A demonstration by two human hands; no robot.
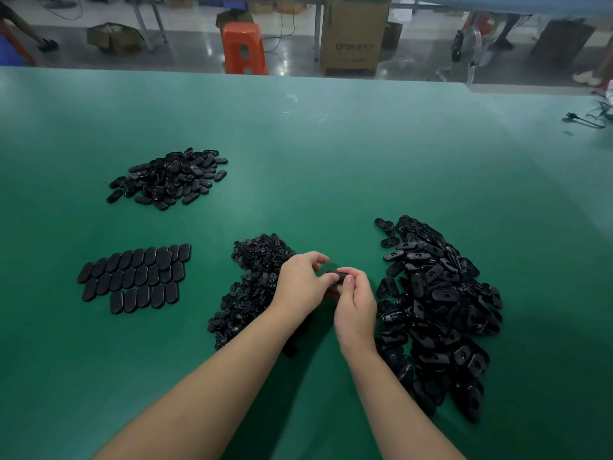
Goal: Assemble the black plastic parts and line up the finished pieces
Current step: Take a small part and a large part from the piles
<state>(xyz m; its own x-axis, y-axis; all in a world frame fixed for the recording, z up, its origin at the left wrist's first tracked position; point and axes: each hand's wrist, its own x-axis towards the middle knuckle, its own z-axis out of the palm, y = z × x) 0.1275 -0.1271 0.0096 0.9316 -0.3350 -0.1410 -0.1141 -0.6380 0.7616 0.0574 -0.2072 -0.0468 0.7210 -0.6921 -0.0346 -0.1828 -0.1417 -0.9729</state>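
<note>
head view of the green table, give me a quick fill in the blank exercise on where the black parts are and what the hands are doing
1. The neat rows of finished pieces lie on the ____ side of the green table.
2. Both the left hand and the right hand hold one small ____ part between them.
3. The biggest loose pile lies to the ____ of the hands.
4. The stool on the floor beyond the table is ____.

Missing words: left; black; right; orange
</note>
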